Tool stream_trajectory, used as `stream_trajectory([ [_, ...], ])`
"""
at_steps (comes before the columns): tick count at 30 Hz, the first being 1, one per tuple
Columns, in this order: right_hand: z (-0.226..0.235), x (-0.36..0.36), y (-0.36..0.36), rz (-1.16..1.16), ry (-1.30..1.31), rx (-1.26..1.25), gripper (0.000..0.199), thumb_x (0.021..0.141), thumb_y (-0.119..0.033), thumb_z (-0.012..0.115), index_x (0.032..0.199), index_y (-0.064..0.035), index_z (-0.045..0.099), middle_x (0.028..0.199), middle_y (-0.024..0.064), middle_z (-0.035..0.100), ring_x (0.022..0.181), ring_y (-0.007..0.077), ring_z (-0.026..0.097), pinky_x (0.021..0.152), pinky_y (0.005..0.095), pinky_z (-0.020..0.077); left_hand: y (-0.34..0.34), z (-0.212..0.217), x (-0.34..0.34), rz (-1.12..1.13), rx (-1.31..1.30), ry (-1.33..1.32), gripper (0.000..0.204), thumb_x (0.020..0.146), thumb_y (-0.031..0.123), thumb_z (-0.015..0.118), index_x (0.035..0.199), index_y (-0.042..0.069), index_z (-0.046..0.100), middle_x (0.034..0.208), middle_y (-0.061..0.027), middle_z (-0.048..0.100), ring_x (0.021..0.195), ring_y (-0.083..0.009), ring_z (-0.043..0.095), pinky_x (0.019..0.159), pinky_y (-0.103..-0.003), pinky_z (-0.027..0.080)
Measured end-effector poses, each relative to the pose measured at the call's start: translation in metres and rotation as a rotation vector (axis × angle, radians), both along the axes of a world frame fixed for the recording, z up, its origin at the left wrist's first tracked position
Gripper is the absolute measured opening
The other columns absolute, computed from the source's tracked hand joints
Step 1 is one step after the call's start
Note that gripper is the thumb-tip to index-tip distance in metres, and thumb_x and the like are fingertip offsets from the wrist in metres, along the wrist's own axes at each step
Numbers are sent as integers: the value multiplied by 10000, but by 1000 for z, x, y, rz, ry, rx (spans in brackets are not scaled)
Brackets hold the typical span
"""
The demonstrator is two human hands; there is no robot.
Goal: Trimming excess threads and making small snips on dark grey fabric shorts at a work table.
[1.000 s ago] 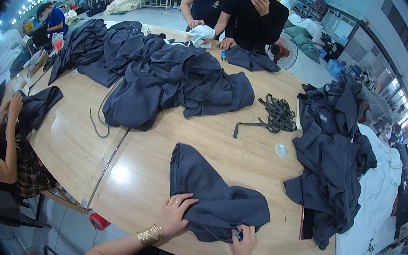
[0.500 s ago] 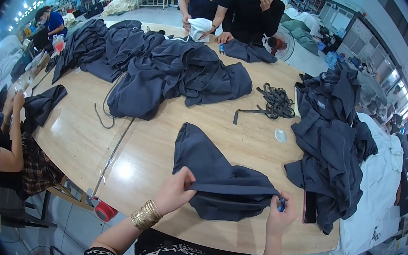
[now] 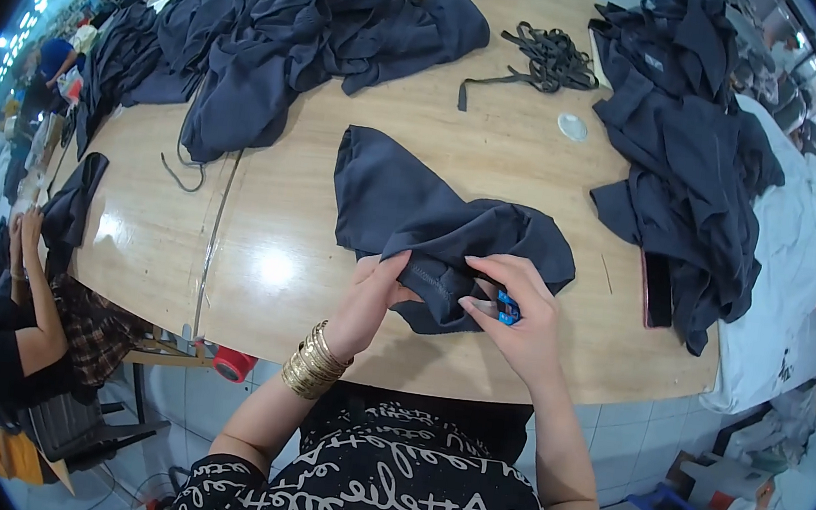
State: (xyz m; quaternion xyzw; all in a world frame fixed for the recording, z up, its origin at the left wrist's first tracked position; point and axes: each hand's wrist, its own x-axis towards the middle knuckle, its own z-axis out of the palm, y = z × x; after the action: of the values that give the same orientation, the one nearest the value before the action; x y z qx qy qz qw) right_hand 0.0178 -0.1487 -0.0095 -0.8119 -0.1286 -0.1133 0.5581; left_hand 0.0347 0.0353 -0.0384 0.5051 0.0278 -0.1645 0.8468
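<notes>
A dark navy fabric piece [image 3: 401, 186] lies on the table in front of me, its near part bunched and folded over. My left hand [image 3: 371, 299] grips its near edge, the thumb on top of the cloth. On the other side of that fold my right hand [image 3: 521, 320] is closed around small blue thread snips [image 3: 508, 309], mostly hidden in the palm. The index finger and thumb of this hand reach to the fabric; whether they pinch it I cannot tell. Faint stitching shows on the folded part between my hands.
A heap of dark garments [image 3: 302, 36] spreads over the far left, a second pile [image 3: 674, 175] on the right beside a phone [image 3: 659, 289]. Dark cords [image 3: 551, 60] lie tangled near a round clear disc [image 3: 572, 127]. Another person [image 3: 18, 321] sits at the left.
My view has tipped downward. My hands have come closer together, the right one moving left from the fabric's end. The edge stretched between them is now folded up and bunched.
</notes>
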Motion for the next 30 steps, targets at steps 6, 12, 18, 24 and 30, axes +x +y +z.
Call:
stream_trajectory([
  [6, -2, -13, -5, 29, 11, -63, 343, 668, 59, 694, 991, -40, 629, 869, 59, 566, 744, 124, 545, 634, 239, 459, 0, 7, -7, -91, -139, 38, 309, 947, 199, 397, 1072, -38, 552, 975, -117, 628, 854, -184, 625, 775, -328, 518],
  [12, -5, -19, -4, -68, -34, 18, 277, 675, -9, 711, 935, -61, 632, 779, 39, 551, 669, 144, 541, 554, 253, 441, -8, 16, -14, -176, -82, 95, 233, 924, 174, 469, 1027, -9, 569, 973, -119, 631, 859, -163, 627, 760, -315, 533],
  [18, -12, -29, 0, -121, -114, 31, 287, 645, 43, 680, 908, -65, 645, 765, 31, 525, 645, 116, 553, 517, 237, 435, -18, 17, -17, -148, -269, 247, 192, 917, 150, 480, 977, -1, 583, 954, -117, 633, 881, -191, 628, 798, -335, 521],
  [24, -11, -35, -13, -10, -232, -261, 345, 563, 76, 615, 869, -78, 655, 728, 13, 519, 538, 104, 542, 463, 226, 431, -24, 9, -17, -242, -387, 377, 83, 870, 88, 556, 884, 19, 601, 876, -93, 642, 856, -179, 631, 788, -331, 515],
  [30, 11, -53, -26, -34, 248, 35, 320, 670, -46, 709, 979, -65, 628, 767, 22, 547, 607, 122, 499, 568, 244, 411, -30, 24, -22, -85, -126, 190, 117, 829, 66, 612, 935, 18, 593, 871, -68, 649, 792, -131, 627, 764, -289, 510],
])
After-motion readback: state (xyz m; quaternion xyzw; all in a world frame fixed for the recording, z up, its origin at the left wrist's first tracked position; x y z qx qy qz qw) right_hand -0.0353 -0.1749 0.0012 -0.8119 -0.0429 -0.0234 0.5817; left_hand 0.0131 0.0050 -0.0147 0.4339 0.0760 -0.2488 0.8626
